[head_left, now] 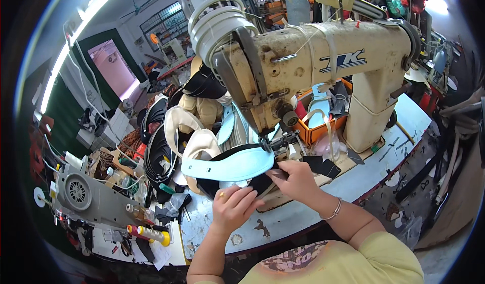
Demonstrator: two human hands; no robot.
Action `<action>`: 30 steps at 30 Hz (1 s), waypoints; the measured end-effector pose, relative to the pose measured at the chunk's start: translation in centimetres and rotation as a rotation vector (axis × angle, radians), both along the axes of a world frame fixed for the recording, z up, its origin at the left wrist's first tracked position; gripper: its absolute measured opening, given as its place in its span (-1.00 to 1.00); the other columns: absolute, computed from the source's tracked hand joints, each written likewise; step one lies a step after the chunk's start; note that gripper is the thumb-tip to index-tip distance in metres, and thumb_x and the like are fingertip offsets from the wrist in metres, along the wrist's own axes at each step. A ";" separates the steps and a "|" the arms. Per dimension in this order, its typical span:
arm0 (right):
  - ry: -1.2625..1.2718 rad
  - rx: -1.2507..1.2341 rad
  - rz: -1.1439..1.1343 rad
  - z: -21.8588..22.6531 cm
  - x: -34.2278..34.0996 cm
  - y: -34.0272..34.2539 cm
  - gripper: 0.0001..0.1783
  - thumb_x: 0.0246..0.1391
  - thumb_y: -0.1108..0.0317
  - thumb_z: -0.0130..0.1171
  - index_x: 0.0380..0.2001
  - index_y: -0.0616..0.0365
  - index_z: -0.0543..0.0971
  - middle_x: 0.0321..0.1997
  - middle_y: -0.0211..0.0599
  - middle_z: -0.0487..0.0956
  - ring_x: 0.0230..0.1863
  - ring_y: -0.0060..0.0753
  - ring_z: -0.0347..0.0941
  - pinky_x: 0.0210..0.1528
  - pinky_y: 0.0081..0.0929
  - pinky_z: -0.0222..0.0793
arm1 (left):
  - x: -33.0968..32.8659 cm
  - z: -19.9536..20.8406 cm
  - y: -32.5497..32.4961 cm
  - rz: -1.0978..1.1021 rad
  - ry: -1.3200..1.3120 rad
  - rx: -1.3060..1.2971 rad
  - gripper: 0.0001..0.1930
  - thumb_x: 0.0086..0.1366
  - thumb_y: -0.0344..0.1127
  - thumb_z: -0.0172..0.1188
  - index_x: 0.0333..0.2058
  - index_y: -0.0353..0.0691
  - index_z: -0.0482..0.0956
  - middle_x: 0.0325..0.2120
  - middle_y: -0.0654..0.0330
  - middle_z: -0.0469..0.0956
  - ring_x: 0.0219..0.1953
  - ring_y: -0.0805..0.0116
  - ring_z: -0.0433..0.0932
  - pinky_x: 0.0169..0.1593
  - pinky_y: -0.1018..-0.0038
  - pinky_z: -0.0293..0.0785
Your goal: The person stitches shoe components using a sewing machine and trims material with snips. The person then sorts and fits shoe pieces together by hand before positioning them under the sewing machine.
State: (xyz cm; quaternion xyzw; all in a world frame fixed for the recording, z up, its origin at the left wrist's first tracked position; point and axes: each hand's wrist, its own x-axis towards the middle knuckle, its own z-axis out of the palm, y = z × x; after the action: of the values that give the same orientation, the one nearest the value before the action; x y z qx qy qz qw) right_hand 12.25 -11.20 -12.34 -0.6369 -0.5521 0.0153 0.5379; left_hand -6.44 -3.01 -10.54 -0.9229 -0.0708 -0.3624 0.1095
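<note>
Probably light and bendy (judging by looks), the blue-and-black strap (230, 165) wants edge holds: right hand (296, 180) pinches its black rim, left hand (232, 205) curls nearby, grip unclear.

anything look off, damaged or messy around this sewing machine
Mostly wear and clutter: the sewing machine has brown stains on its cream casing, the blue table shows dark patches where paint looks chipped, and pale scraps lie beyond its edge at right. Nothing looks clearly wrong with the light blue piece.
</note>
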 end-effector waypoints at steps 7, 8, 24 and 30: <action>0.770 -0.034 0.239 -2.2 -2.4 0.1 -0.76 0.04 0.29 0.21 -0.55 0.25 0.53 -0.62 -0.42 0.49 -0.60 -0.66 0.32 -0.57 -0.60 0.18 | 3.4 5.1 1.3 -0.019 0.118 0.123 -0.68 -0.07 -0.39 0.25 -0.24 -0.04 0.59 -0.18 0.36 0.54 -0.07 0.32 0.47 0.09 0.27 0.21; 0.842 -0.002 0.259 -2.4 -3.1 -0.1 -0.77 0.06 0.30 0.19 -0.55 0.24 0.54 -0.63 -0.49 0.46 -0.58 -0.74 0.26 -0.56 -0.66 0.16 | 3.5 5.1 1.6 -0.099 0.179 0.126 -0.66 -0.06 -0.41 0.22 -0.21 -0.03 0.58 -0.16 0.38 0.54 -0.05 0.32 0.47 0.15 0.26 0.16; 0.565 0.216 0.170 -1.8 -5.0 -0.7 -0.88 0.05 0.45 0.18 -0.51 0.26 0.53 -0.57 -0.49 0.46 -0.56 -0.74 0.27 -0.54 -0.70 0.18 | 2.3 5.1 0.8 -0.042 0.110 0.093 -0.69 -0.04 -0.37 0.16 -0.24 0.03 0.61 -0.27 0.45 0.57 -0.19 0.49 0.52 0.21 0.00 -0.04; 0.825 0.223 0.231 -1.2 -4.9 -0.4 -0.90 0.05 0.47 0.17 -0.40 0.31 0.55 -0.58 -0.50 0.45 -0.54 -0.77 0.25 -0.53 -0.71 0.18 | 2.9 4.9 0.1 0.022 0.089 0.097 -0.66 -0.07 -0.40 0.16 -0.23 -0.02 0.60 -0.26 0.42 0.58 -0.22 0.47 0.53 0.20 -0.03 -0.02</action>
State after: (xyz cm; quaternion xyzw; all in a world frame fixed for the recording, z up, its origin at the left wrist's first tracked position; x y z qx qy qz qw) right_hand 7.40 -11.60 -13.49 -0.4498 -0.3569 0.2685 0.7734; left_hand -3.55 -2.89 -5.62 -0.9309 -0.0582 -0.3226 0.1609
